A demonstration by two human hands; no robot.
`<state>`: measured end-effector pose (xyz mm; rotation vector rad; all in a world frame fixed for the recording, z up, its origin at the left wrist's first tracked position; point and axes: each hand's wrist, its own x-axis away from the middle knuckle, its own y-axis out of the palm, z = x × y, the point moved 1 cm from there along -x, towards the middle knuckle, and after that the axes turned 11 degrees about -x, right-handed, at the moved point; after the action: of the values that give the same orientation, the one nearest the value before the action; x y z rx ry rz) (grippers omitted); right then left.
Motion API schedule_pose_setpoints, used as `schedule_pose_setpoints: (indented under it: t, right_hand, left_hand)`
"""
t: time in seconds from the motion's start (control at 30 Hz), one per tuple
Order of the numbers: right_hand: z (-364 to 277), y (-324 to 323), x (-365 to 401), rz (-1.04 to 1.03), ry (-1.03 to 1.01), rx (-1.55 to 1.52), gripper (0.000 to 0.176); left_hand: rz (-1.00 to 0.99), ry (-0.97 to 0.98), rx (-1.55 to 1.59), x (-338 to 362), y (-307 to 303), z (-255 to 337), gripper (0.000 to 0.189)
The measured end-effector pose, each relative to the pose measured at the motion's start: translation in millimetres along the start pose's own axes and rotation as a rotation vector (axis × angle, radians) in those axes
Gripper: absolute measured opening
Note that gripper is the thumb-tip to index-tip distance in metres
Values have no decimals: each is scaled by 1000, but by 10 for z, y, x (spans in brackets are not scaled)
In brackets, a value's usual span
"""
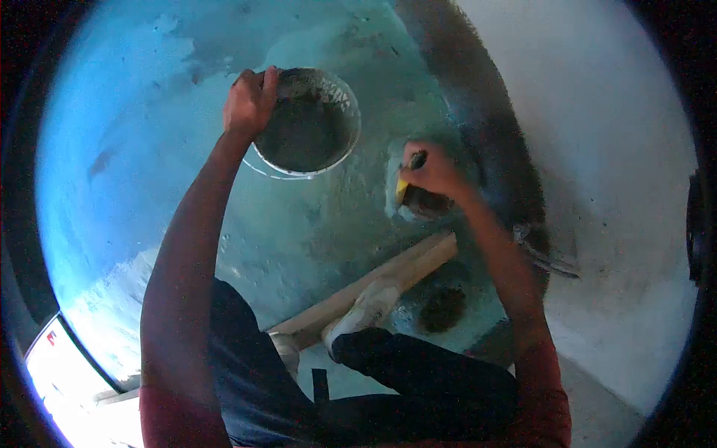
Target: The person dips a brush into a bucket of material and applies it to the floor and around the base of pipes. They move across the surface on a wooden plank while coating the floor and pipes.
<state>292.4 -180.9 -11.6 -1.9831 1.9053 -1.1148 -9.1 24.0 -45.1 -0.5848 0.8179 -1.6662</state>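
At lower left, a bright patch of light (71, 388). Then, across a blue-green floor (134, 127), the left hand (250, 101), closed over the left side of the rim of a round bucket (336, 88). Inside, dark greyish material (306, 134); along the bucket's lower side, a thin handle (272, 175) hanging loose. Probably gripped at the rim to steady the bucket, mouth upward and contents in easy reach. Below centre, a wooden board (418, 265) lying slantwise, with pale shoes (373, 302) on or against it, perhaps for firmer footing; cannot tell which. Further right, the right hand (433, 172), blurred, with fingers narrowed around a small yellow tool (402, 190), exact kind unclear, at the left edge of a dark patch (429, 203) in the floor. Apparently held low to meet the surface; contact hard to tell. Nearer the body, another dark patch (443, 310). At far right, a dark band (485, 97) beside a pale wall (590, 112).
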Motion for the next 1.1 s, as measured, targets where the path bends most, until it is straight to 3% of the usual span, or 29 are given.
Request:
schedule_pose_setpoints:
  t: [0.03, 0.23, 0.33, 0.37, 0.43, 0.5, 0.63, 0.73, 0.8, 0.87, 0.93, 1.1]
  right_hand:
    - [56, -111, -73, -22, 80, -23, 45]
    - [249, -720, -222, 241, 116, -373, 23]
    - [352, -885, -306, 535, -347, 128, 19]
    - [324, -929, -320, 510, -370, 49, 18]
    - [-151, -1118, -254, 460, -415, -112, 17]
    - [-961, -1115, -95, 532, -180, -314, 15]
    - [-2156, -1033, 100, 426, -434, -232, 12]
    - [-2458, -737, -67, 171, -605, 15, 10]
    - [-2311, -300, -308, 37, -754, -87, 13]
    - [-2144, 139, -561, -119, -531, -80, 16]
    - [-1808, 559, -870, -90, -672, 27, 19]
    - [-1297, 951, -1051, -187, -572, 101, 20]
  left_hand:
    - [3, -18, -11, -24, 19, -8, 43]
    - [-12, -32, -98, -71, 147, -118, 45]
    - [-14, -24, -51, -32, 36, 11, 45]
    - [-22, -22, -12, -3, -31, 94, 45]
    - [-27, -42, -27, -24, -7, 69, 43]
    - [-23, -59, -47, -34, 34, 30, 41]
    - [-23, -59, 27, -19, -48, 58, 39]
    - [-17, -60, 121, -35, -54, 51, 39]
    - [-1, -43, 116, 2, -39, 72, 41]
    - [16, -12, 73, 42, -126, 151, 45]
    - [9, -62, 101, -45, 32, -27, 49]
    - [-8, -151, 45, -14, -48, 70, 58]
